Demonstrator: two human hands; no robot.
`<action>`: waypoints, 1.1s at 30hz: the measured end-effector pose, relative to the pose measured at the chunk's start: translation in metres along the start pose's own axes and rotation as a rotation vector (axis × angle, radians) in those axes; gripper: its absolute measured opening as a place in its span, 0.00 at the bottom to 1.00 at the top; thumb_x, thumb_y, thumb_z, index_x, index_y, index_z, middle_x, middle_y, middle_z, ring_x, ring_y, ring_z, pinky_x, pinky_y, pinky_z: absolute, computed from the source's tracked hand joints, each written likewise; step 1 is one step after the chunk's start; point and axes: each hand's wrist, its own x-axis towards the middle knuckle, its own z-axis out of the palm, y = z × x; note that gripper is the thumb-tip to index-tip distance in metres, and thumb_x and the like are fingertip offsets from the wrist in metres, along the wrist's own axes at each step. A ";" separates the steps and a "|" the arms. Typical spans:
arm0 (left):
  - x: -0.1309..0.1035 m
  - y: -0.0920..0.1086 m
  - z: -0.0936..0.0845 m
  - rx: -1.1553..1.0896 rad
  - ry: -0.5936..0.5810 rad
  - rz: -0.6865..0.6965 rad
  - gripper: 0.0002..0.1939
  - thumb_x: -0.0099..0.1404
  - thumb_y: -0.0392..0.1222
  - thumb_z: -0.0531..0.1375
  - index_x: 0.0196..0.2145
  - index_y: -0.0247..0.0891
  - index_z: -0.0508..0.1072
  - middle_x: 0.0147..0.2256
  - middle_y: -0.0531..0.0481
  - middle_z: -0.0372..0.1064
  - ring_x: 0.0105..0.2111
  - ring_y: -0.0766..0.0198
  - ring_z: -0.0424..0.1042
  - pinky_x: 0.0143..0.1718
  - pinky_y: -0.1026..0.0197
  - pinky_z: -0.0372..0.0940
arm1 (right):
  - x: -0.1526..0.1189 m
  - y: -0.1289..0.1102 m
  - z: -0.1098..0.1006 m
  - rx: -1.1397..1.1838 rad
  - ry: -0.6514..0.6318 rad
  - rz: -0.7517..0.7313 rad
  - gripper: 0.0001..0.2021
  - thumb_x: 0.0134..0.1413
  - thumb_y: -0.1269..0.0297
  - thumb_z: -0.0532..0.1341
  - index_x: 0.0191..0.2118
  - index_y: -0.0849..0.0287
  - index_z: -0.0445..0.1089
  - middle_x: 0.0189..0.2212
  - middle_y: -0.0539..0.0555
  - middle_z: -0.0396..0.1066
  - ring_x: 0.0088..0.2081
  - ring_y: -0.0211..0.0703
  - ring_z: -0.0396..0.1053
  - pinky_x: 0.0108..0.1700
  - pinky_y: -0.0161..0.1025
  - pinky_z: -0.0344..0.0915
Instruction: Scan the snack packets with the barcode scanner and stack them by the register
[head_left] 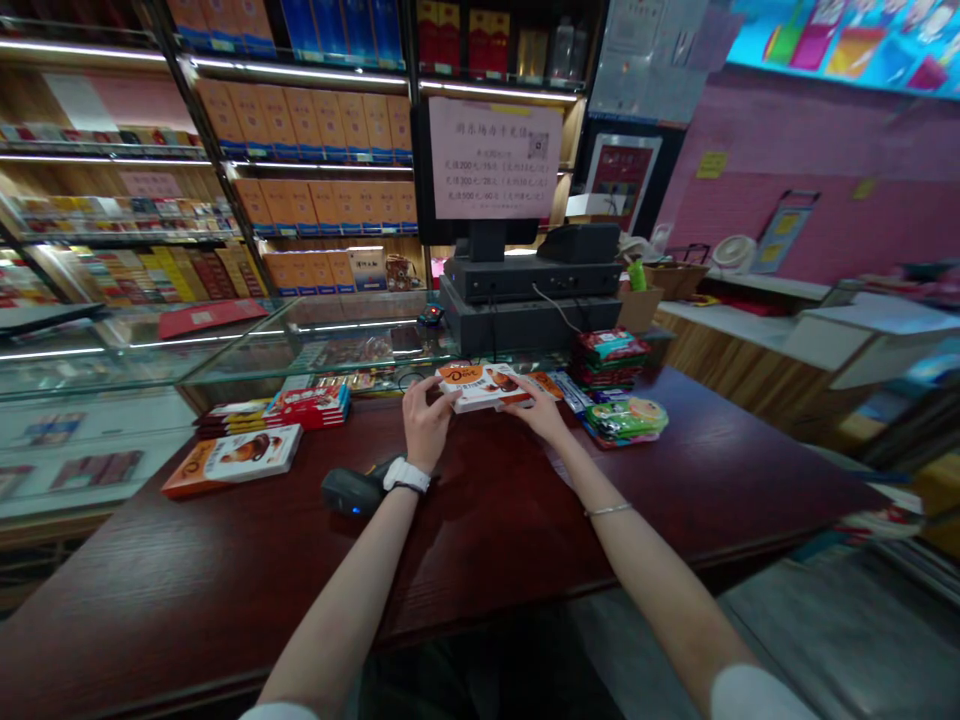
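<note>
Between my two hands is a white and orange Dove chocolate box (477, 384), gripped at both ends near the back of the dark red table (480, 560). My left hand (429, 420) closes on its left end, and my right hand (538, 408) holds the right end. Just right of the box lies another orange pack (545, 384), partly hidden by my right hand. A dark barcode scanner (352, 492) rests beside my left wrist. Farther left, a second Dove box (236, 458) lies flat on the table.
Red and yellow packs (307, 405) are stacked at the back left. Green packs (626, 420) and red packs (611, 355) are piled on the right. Behind the table stand a glass display case (330, 335) and a cash register (532, 285) with a paper sign (495, 160).
</note>
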 end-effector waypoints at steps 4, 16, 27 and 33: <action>-0.001 0.001 0.001 0.038 -0.014 -0.071 0.14 0.65 0.34 0.58 0.44 0.48 0.78 0.53 0.45 0.69 0.55 0.55 0.66 0.62 0.44 0.55 | -0.004 -0.009 0.006 -0.096 0.080 -0.036 0.25 0.50 0.63 0.65 0.56 0.53 0.70 0.54 0.55 0.72 0.56 0.52 0.69 0.61 0.52 0.61; -0.014 0.006 0.019 -0.003 -0.106 -0.155 0.26 0.60 0.48 0.66 0.55 0.43 0.70 0.60 0.39 0.64 0.60 0.47 0.64 0.63 0.37 0.52 | -0.010 -0.013 0.011 -0.491 0.217 -0.199 0.26 0.57 0.62 0.63 0.62 0.52 0.64 0.59 0.61 0.66 0.61 0.57 0.62 0.62 0.59 0.56; -0.006 0.001 0.016 -0.229 0.113 -0.328 0.06 0.64 0.42 0.61 0.33 0.40 0.77 0.58 0.43 0.67 0.58 0.52 0.67 0.60 0.43 0.60 | -0.014 -0.018 0.023 -0.420 0.221 -0.281 0.19 0.59 0.60 0.60 0.55 0.53 0.72 0.59 0.61 0.64 0.62 0.55 0.61 0.62 0.56 0.58; -0.010 -0.002 0.019 -0.092 0.060 -0.295 0.11 0.65 0.39 0.59 0.45 0.42 0.77 0.59 0.44 0.67 0.60 0.49 0.63 0.59 0.37 0.59 | -0.016 -0.019 0.027 -0.443 0.228 -0.249 0.18 0.60 0.61 0.57 0.54 0.52 0.71 0.61 0.59 0.61 0.64 0.56 0.55 0.63 0.60 0.55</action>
